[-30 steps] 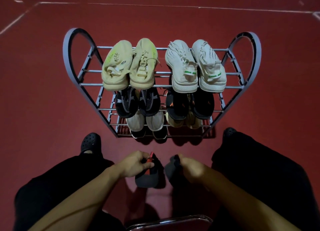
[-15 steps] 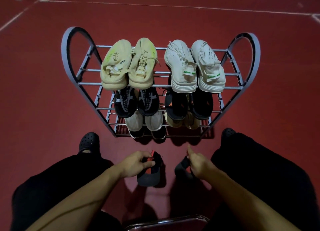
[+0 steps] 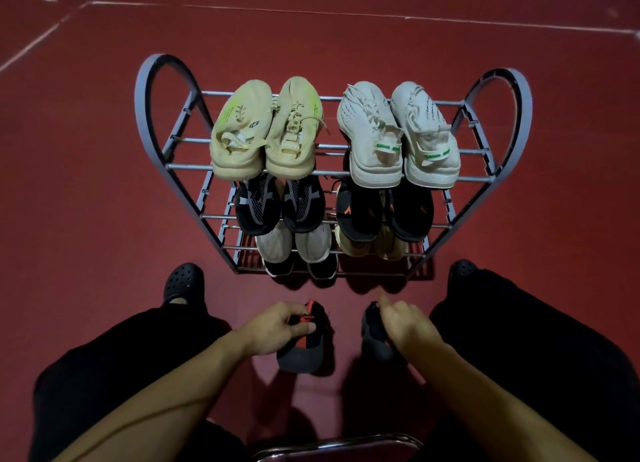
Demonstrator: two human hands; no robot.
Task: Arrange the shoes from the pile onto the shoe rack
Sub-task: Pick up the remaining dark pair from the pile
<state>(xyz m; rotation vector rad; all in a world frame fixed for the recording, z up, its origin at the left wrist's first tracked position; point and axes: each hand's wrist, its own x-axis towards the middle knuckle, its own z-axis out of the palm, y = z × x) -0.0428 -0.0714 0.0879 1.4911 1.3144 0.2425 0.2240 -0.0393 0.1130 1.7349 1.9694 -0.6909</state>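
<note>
Viewpoint: I am looking down from a head camera at two bare forearms reaching forward over a dark red floor (image 3: 86, 184) with pale painted lines.
Left hand: my view shows the left hand (image 3: 277, 328) with fingers and thumb curled round the collar of a black shoe with red trim (image 3: 304, 347), which hangs heel toward the camera in front of the rack.
Right hand: the right hand (image 3: 403, 323) has its fingers curled round a second black shoe (image 3: 372, 337) — the index finger sticks forward and looks blurred. Most of this shoe is in shadow, so I cannot tell how firm the hold is.
Shoe rack: a grey metal shoe rack (image 3: 156, 115) with arched ends stands on the floor just beyond the hands, its tiers stepping down toward me.
Top tier: a pale yellow pair (image 3: 266, 129) sits on the left and a white pair with green tabs (image 3: 398, 136) on the right, toes pointing away.
Middle tier: a black and grey pair (image 3: 280, 205) on the left, a black pair with orange marks (image 3: 384, 212) on the right.
Lower tiers: a white pair with dark soles (image 3: 294, 247) on the left and a tan pair (image 3: 374, 245) on the right, both partly hidden.
Legs: black trousers to either side, with a black perforated clog (image 3: 183, 281) on the left foot — another dark clog (image 3: 462, 269) shows on the right.
Near edge: a curved chrome bar (image 3: 339, 442) lies at the bottom of the view.
</note>
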